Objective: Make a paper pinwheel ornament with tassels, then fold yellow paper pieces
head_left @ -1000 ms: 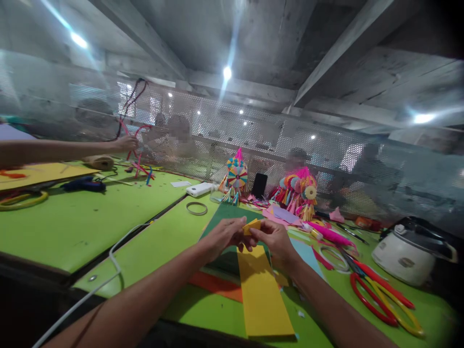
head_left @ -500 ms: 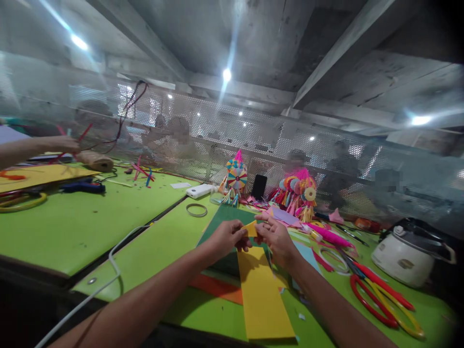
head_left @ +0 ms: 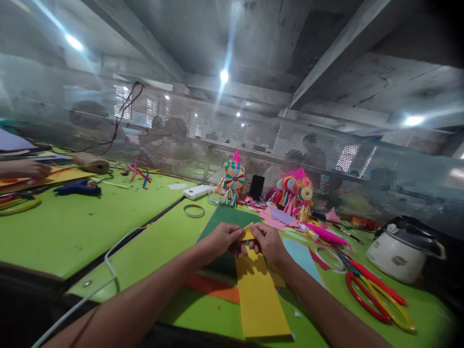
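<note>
A small yellow paper piece (head_left: pixel 248 234) is held between my two hands, above the table's middle. My left hand (head_left: pixel 228 238) pinches its left side, fingers curled. On its right side my right hand (head_left: pixel 266 240) grips with thumb and fingers closed. Right below the hands lies a long yellow paper strip (head_left: pixel 261 299), its upper end in their shadow. A dark green sheet (head_left: pixel 232 215) is under and behind the hands, and an orange sheet (head_left: pixel 213 288) shows at the strip's left.
Scissors (head_left: pixel 377 302) and a white rice cooker (head_left: pixel 397 256) are at right. Paper ornaments (head_left: pixel 235 179) and a black phone (head_left: pixel 256 187) stand behind. A grey ring (head_left: pixel 194 210), white cable (head_left: pixel 108 263) and blue glue gun (head_left: pixel 78 188) lie left. Another person's hand (head_left: pixel 31 169) is at far left.
My right hand's fingers have closed in on the yellow piece, which has tilted. The other person's hand at far left has moved down and left. The view has shifted slightly.
</note>
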{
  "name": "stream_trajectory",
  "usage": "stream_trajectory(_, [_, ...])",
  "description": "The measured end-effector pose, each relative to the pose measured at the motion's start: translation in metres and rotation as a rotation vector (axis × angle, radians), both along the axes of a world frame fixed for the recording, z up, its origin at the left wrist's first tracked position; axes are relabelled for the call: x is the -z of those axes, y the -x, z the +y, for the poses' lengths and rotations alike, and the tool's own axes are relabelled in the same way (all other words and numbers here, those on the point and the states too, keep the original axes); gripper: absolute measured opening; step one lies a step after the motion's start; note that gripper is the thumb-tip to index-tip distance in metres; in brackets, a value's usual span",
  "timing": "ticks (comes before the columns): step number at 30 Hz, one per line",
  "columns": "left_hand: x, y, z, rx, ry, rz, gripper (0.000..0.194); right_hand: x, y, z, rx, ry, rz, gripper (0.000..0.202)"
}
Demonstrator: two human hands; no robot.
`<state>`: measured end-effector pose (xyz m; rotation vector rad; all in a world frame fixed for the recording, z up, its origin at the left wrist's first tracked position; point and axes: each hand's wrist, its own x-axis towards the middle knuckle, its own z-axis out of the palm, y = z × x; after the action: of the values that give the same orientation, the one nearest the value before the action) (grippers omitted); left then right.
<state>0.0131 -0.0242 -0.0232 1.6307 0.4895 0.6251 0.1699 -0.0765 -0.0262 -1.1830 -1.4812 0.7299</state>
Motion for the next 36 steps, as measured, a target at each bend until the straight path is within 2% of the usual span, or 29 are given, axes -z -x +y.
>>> stream_trajectory(4, [0.002,-0.005,-0.003,-0.019,-0.069,0.007,0.046,-0.001,0.002,-0.002,0.077,-0.028,-0.035,0.035])
stream_trajectory(6, [0.002,-0.005,-0.005,0.001,-0.052,-0.009,0.044,-0.002,0.002,-0.003,0.116,-0.077,-0.081,0.035])
stream_trajectory(12, [0.003,-0.001,-0.005,0.136,0.191,-0.050,0.037,-0.004,0.002,-0.005,0.169,-0.121,-0.158,0.035])
stream_trajectory(15, [0.005,-0.001,-0.001,0.055,0.141,-0.099,0.039,-0.003,0.006,-0.005,0.104,-0.078,-0.078,0.029])
stream_trajectory(18, [0.004,-0.001,0.001,-0.018,0.072,-0.140,0.041,-0.003,0.009,-0.005,0.002,-0.056,0.002,0.033])
stream_trajectory(22, [-0.001,0.001,0.000,0.049,0.132,-0.154,0.035,-0.002,0.008,-0.005,-0.061,-0.027,0.083,0.036])
stream_trajectory(25, [-0.002,0.003,-0.002,0.095,0.171,-0.160,0.032,0.000,0.005,-0.004,-0.090,0.007,0.151,0.049])
stream_trajectory(27, [-0.001,0.003,-0.001,0.102,0.153,-0.183,0.033,0.002,0.004,-0.003,-0.117,0.032,0.173,0.056])
stream_trajectory(30, [0.001,0.002,0.000,0.109,0.124,-0.200,0.035,0.002,0.001,-0.001,-0.136,0.088,0.215,0.055])
stream_trajectory(34, [-0.001,0.003,0.005,0.039,0.172,-0.206,0.034,-0.005,-0.018,0.005,-0.002,0.027,0.217,0.048])
stream_trajectory(36, [-0.005,0.006,0.009,-0.059,0.200,-0.255,0.034,-0.009,-0.034,0.008,0.099,0.004,0.050,0.045])
